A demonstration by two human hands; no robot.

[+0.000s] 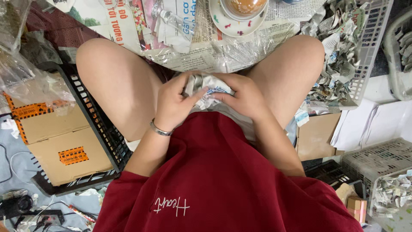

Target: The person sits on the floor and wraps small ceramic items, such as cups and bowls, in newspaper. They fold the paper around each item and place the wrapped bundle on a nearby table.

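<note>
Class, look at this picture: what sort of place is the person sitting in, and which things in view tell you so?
Probably an informal home packing spot on the floor. Both hands, left hand and right hand, wrap a newspaper bundle; a basket of crumpled newspaper, a cardboard box and a ceramic saucer surround them.

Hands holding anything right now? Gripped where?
Both hold one crumpled newspaper wad in the lap: left hand wraps its left side, right hand its right side.

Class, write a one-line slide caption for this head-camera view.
Seated person's left hand and right hand clasp a crumpled newspaper bundle in the lap.
</note>
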